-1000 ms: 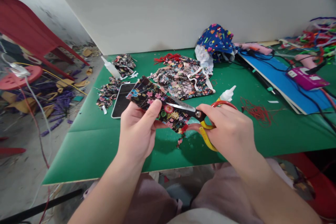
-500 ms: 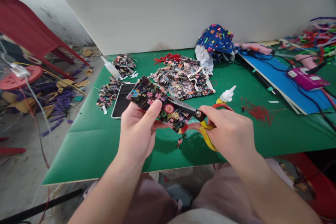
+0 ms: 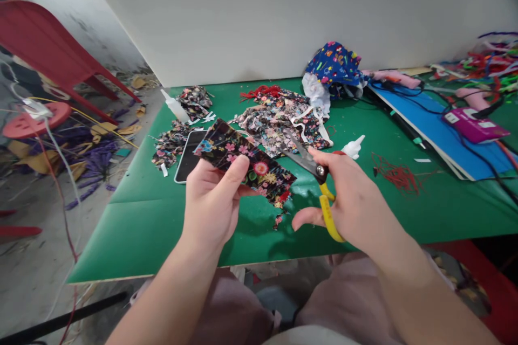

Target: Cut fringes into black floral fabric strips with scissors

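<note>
Between the thumb and fingers of my left hand (image 3: 216, 199) is a folded piece of black floral fabric (image 3: 259, 170), with a small scrap dangling at its lower right corner. My right hand (image 3: 352, 199) grips scissors (image 3: 332, 221) with yellow and red handles, the blades a little apart, pointing up and left, just off the fabric's right edge. Its thumb sticks out below the fabric. Behind lie a heap of floral fabric (image 3: 271, 124) with white tape and a phone-like tablet (image 3: 188, 159), partly covered by the held piece.
On the green table (image 3: 133, 226) are a white bottle (image 3: 175, 106), another bottle (image 3: 354, 148), red threads (image 3: 399, 172), blue printed cloth (image 3: 335, 67), a blue board (image 3: 437, 132) and a purple device (image 3: 475, 124) with cables. A red chair (image 3: 60, 54) is at left.
My right hand has moved slightly right, taking the scissors off the fabric; the blades have parted and its thumb has spread. The left hand still holds the fabric in place.
</note>
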The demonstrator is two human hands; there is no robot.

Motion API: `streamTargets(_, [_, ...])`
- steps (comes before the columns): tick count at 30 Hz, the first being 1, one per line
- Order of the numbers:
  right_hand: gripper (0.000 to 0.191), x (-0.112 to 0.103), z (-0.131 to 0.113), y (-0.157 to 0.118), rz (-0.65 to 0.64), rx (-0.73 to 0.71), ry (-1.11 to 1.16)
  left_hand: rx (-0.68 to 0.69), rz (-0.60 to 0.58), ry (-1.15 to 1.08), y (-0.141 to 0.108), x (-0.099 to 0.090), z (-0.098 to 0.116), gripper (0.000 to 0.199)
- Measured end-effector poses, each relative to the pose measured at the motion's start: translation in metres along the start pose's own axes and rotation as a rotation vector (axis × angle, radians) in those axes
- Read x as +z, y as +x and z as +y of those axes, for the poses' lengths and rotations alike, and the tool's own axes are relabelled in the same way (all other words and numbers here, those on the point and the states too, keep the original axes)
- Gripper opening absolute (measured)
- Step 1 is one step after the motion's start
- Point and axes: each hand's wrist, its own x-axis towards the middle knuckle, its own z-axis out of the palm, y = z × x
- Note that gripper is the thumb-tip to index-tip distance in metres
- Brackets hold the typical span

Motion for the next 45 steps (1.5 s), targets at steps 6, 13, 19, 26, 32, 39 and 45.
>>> streamTargets(6, [0.061,0.0070,0.0035,-0.0036,-0.004,-0.112,-0.195,0.015,-0.002,0.019,-0.0024,0.0014,0.0003,0.016])
streamTargets(13, [0.055,0.0087,-0.0025,-0.0054,0.057,-0.097,-0.271,0.035,-0.011,0.067,-0.0044,0.0006,-0.0015,0.014])
streamTargets(19, [0.042,0.0071,-0.0021,-0.0043,0.080,-0.094,-0.307,0.056,-0.014,0.088,-0.0038,-0.0006,-0.0024,0.015])
streamTargets(26, [0.032,0.0056,-0.0007,-0.0032,0.063,-0.104,-0.305,0.017,-0.096,0.029,-0.0025,0.0006,-0.0008,0.010])
streamTargets(32, [0.022,0.0047,-0.0028,-0.0046,0.056,-0.095,-0.305,-0.015,-0.088,0.027,-0.0042,0.0016,-0.0009,0.011])
streamTargets(39, [0.028,0.0023,-0.0019,-0.0035,0.041,-0.096,-0.278,-0.014,-0.111,0.010,-0.0041,0.0000,-0.0018,0.011])
streamTargets(45, [0.032,0.0014,-0.0020,-0.0039,0.018,-0.074,-0.270,-0.026,-0.130,0.001,-0.0034,-0.0004,-0.0020,0.013])
